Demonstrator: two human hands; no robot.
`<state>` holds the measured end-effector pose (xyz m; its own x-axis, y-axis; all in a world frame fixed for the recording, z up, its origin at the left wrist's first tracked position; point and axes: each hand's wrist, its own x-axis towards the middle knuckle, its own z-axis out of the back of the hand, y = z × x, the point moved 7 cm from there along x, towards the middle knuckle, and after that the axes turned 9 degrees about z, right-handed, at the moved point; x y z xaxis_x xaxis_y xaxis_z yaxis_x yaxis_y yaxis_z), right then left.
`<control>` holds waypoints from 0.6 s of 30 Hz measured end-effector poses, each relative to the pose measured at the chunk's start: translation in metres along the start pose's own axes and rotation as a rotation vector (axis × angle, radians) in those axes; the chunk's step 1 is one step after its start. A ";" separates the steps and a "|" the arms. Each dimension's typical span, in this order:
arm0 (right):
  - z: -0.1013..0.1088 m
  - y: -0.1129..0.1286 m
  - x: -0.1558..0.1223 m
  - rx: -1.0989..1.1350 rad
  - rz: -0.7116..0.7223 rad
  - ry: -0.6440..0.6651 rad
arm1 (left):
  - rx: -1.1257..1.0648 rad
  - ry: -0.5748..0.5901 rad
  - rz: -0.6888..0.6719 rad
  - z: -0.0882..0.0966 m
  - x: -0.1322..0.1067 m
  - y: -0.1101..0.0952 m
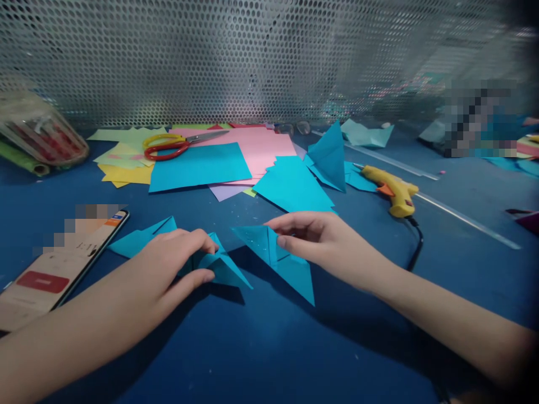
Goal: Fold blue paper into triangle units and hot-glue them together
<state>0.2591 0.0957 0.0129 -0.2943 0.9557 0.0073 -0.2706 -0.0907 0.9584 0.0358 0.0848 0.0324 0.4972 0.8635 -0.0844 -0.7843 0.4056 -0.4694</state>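
Note:
My left hand [181, 261] is closed on a folded blue paper piece [229, 268], pinching it between thumb and fingers just above the table. My right hand [314, 235] pinches a second folded blue paper shape [269, 255] by its upper edge; one sharp corner points left and another points down. A small gap separates the two held pieces. Behind my left hand, another blue folded paper part [143, 235] shows on the table; whether it joins the held piece is hidden by my fingers.
Scissors [168, 148] lie on stacked blue [202, 167] and pink paper [269, 148]. A yellow glue gun [393, 191] with a cord lies right, by clear glue sticks [467, 219]. A phone [54, 275] lies left, a plastic jar [42, 129] behind it. Perforated metal [252, 62] closes off the back.

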 end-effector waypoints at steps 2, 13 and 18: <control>-0.002 0.004 -0.002 -0.035 0.029 -0.005 | -0.009 0.020 0.034 -0.001 0.000 0.003; -0.006 0.029 -0.008 -0.193 0.138 -0.031 | 0.021 0.047 0.064 -0.001 0.005 -0.003; -0.012 0.036 -0.009 -0.229 0.226 -0.012 | 0.128 0.016 0.038 -0.002 0.003 -0.011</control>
<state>0.2413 0.0809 0.0439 -0.3604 0.9070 0.2177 -0.3989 -0.3609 0.8430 0.0469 0.0825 0.0357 0.4713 0.8745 -0.1148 -0.8432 0.4086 -0.3493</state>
